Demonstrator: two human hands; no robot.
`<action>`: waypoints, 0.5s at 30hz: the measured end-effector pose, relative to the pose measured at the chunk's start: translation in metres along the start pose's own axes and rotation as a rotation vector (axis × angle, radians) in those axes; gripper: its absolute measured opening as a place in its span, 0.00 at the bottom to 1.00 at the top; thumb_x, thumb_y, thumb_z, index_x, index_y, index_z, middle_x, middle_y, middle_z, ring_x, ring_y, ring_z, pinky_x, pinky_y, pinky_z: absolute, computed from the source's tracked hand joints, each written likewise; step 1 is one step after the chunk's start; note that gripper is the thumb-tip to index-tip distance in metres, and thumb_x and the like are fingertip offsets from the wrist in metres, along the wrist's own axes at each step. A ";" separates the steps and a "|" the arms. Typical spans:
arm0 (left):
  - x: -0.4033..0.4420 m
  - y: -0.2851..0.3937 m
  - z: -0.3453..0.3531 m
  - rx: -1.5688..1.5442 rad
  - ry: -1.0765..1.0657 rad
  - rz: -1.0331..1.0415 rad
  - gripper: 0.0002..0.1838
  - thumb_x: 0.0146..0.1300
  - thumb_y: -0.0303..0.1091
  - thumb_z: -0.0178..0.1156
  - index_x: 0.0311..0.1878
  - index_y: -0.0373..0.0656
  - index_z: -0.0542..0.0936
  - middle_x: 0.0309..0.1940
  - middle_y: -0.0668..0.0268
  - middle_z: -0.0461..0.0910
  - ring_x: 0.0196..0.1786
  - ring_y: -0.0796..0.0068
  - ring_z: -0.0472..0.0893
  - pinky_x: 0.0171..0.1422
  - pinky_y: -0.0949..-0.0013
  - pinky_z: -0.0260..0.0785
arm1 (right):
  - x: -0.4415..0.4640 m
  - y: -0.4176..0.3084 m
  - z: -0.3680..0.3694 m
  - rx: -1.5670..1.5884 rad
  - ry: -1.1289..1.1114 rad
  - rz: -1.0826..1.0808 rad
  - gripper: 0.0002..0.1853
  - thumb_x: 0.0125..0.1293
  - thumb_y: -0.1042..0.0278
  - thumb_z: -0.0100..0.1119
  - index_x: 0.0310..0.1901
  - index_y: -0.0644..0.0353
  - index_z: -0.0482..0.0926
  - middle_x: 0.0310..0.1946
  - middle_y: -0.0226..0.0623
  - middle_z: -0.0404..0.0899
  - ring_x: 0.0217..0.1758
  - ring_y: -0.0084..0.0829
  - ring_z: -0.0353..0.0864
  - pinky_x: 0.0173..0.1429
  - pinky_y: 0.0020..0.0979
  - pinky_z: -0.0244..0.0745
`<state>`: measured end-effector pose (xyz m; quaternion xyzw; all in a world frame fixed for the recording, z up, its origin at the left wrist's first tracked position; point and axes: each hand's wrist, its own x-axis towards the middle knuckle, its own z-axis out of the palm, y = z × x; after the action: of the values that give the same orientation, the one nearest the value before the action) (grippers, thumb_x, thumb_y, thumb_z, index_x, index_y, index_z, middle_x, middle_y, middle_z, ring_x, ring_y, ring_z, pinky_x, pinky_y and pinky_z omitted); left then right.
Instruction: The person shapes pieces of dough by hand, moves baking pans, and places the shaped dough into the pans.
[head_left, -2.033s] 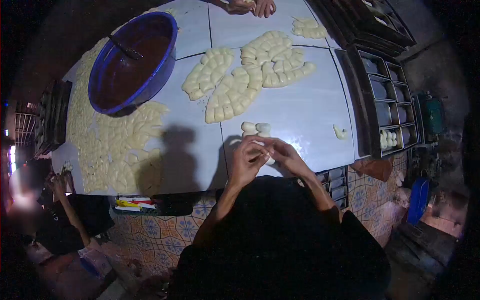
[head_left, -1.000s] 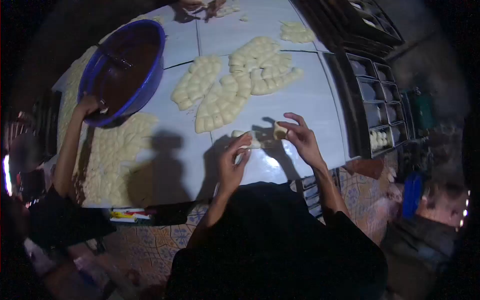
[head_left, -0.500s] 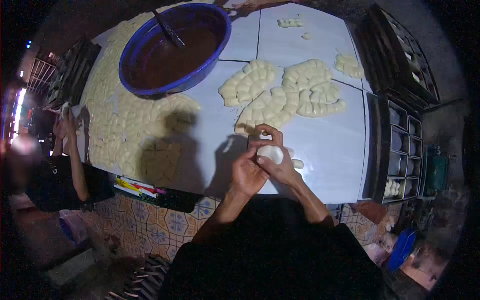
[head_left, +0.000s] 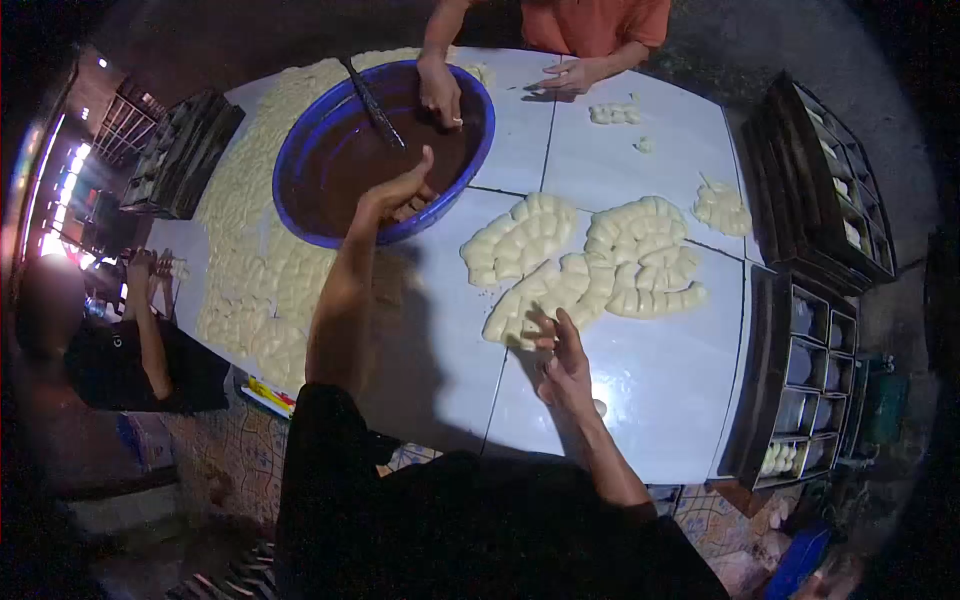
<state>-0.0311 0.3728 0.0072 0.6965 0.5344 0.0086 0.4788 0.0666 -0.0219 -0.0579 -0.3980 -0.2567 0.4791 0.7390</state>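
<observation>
My left hand [head_left: 402,194] reaches over the near rim of a blue basin [head_left: 482,150] filled with a brown mass. Its thumb stands up, apart from the bent fingers, and I see nothing held in it. My right hand [head_left: 562,362] is above the white tabletop, close to the near end of the joined pale dough pieces [head_left: 545,295]. The fingers are slightly bent and apart, and no dough shows between them; its palm is partly hidden. A small pale dough piece [head_left: 600,408] lies beside my right wrist. A dark-handled tool [head_left: 372,105] leans inside the basin.
Across the table, a co-worker's hand [head_left: 440,92] dips into the basin; the other hand [head_left: 572,76] rests at the table's far edge. Dough covers the left side [head_left: 250,210]. Divided trays [head_left: 810,350] stand right. Another person [head_left: 140,350] works at left.
My hands have parted: the left has moved to the basin, the right stays near the dough. The white dough they held is out of sight. The co-worker across has come into view.
</observation>
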 end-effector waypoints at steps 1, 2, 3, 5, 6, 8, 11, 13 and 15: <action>-0.013 0.008 0.006 -0.015 0.082 -0.006 0.47 0.65 0.73 0.32 0.41 0.29 0.80 0.23 0.63 0.79 0.32 0.61 0.80 0.42 0.55 0.70 | 0.001 0.002 -0.001 0.098 -0.026 -0.032 0.42 0.63 0.64 0.62 0.73 0.58 0.48 0.67 0.43 0.58 0.64 0.34 0.65 0.66 0.37 0.64; -0.026 0.017 0.012 -0.031 0.164 -0.010 0.48 0.65 0.72 0.31 0.41 0.29 0.80 0.21 0.63 0.79 0.31 0.59 0.79 0.42 0.53 0.70 | 0.002 0.001 -0.001 0.067 0.001 -0.032 0.42 0.63 0.61 0.62 0.73 0.58 0.49 0.66 0.41 0.60 0.60 0.30 0.67 0.60 0.31 0.67; -0.031 0.016 0.021 0.090 0.377 0.106 0.47 0.65 0.72 0.31 0.40 0.30 0.80 0.20 0.62 0.79 0.29 0.59 0.79 0.40 0.52 0.69 | 0.002 -0.005 0.004 0.036 0.034 -0.031 0.42 0.63 0.57 0.63 0.72 0.59 0.50 0.66 0.40 0.62 0.57 0.26 0.68 0.53 0.26 0.69; -0.076 0.024 0.043 0.269 0.538 0.307 0.48 0.65 0.72 0.29 0.44 0.30 0.80 0.27 0.55 0.80 0.35 0.58 0.79 0.44 0.54 0.69 | 0.005 -0.013 0.012 0.039 0.087 0.029 0.41 0.64 0.56 0.61 0.72 0.60 0.52 0.65 0.39 0.64 0.53 0.22 0.71 0.46 0.21 0.72; -0.114 0.031 0.059 0.329 0.484 0.393 0.48 0.66 0.71 0.28 0.47 0.30 0.79 0.35 0.48 0.81 0.42 0.56 0.80 0.51 0.55 0.69 | 0.008 -0.016 0.015 0.077 0.111 0.084 0.39 0.66 0.57 0.60 0.72 0.60 0.51 0.64 0.39 0.64 0.53 0.22 0.71 0.46 0.21 0.73; -0.146 0.001 0.111 -0.676 -0.056 0.291 0.49 0.65 0.72 0.29 0.56 0.28 0.73 0.50 0.46 0.78 0.52 0.57 0.77 0.61 0.58 0.65 | 0.010 -0.016 0.018 0.336 0.127 0.196 0.27 0.70 0.64 0.54 0.67 0.65 0.62 0.56 0.40 0.73 0.49 0.23 0.75 0.45 0.22 0.74; -0.219 -0.003 0.171 -1.132 -0.364 0.038 0.45 0.67 0.67 0.35 0.63 0.27 0.66 0.54 0.51 0.76 0.54 0.65 0.76 0.60 0.58 0.64 | 0.006 0.001 0.004 0.351 0.178 0.344 0.18 0.70 0.64 0.53 0.55 0.68 0.73 0.43 0.38 0.79 0.40 0.24 0.79 0.41 0.23 0.76; -0.242 -0.005 0.194 -1.241 0.002 -0.050 0.30 0.68 0.55 0.47 0.59 0.37 0.72 0.52 0.58 0.77 0.54 0.69 0.75 0.58 0.62 0.65 | -0.002 -0.029 0.024 0.094 0.417 0.449 0.10 0.68 0.68 0.56 0.46 0.62 0.79 0.29 0.31 0.77 0.30 0.22 0.77 0.36 0.20 0.73; -0.247 -0.024 0.208 -1.170 -0.077 -0.082 0.21 0.67 0.42 0.52 0.58 0.40 0.72 0.50 0.63 0.76 0.51 0.67 0.75 0.57 0.63 0.66 | -0.016 -0.015 0.022 -0.261 0.418 0.289 0.12 0.65 0.70 0.58 0.50 0.61 0.79 0.34 0.33 0.76 0.37 0.25 0.75 0.40 0.23 0.71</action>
<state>-0.0458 0.0497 0.0016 0.2950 0.4496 0.2580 0.8027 0.0504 -0.0323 -0.0333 -0.6125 -0.0989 0.4497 0.6425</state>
